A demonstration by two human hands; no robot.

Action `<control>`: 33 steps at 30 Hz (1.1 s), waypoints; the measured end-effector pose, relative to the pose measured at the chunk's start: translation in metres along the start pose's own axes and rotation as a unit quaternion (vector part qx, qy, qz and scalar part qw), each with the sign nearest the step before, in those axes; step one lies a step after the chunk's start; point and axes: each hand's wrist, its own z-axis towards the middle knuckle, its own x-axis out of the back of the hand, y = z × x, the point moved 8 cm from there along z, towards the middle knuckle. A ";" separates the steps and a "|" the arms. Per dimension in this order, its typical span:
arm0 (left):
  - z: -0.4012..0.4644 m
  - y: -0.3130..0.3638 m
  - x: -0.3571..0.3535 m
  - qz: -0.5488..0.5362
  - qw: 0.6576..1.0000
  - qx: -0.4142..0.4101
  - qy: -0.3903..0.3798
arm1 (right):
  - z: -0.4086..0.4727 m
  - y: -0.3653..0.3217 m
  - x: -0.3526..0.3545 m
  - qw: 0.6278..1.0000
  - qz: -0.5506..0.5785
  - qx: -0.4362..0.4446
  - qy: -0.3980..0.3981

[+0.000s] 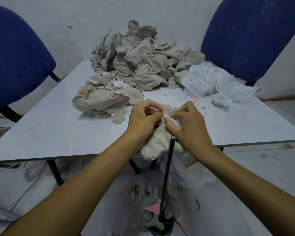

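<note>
A cream fleecy plush skin (pixel 157 145) lies at the near edge of the grey table (pixel 58 133), hanging partly over it. My left hand (pixel 144 119) grips its upper left part with curled fingers. My right hand (pixel 188 123) pinches a tuft of white stuffing (pixel 172 120) at an opening in the skin. The two hands are almost touching above the fleece. A dark metal rod (pixel 168 169) on a round base stands upright just in front of the skin.
A big heap of beige unstuffed plush skins (pixel 140 60) fills the back of the table, with a flat one (pixel 106 101) nearer left. White stuffing (pixel 216 82) lies at back right. Blue chairs (pixel 15 62) flank the table. Fabric scraps (pixel 152 206) litter the floor.
</note>
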 end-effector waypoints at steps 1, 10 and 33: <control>-0.001 0.001 0.000 0.000 1.000 -0.013 0.003 | 0.001 0.000 -0.001 1.000 -0.011 0.004 -0.012; -0.003 0.005 0.001 0.021 0.997 -0.072 0.023 | -0.003 -0.012 -0.008 0.989 -0.067 0.097 -0.084; 0.000 0.003 -0.002 0.033 0.997 -0.063 0.032 | -0.003 -0.007 -0.008 0.980 0.012 0.096 -0.173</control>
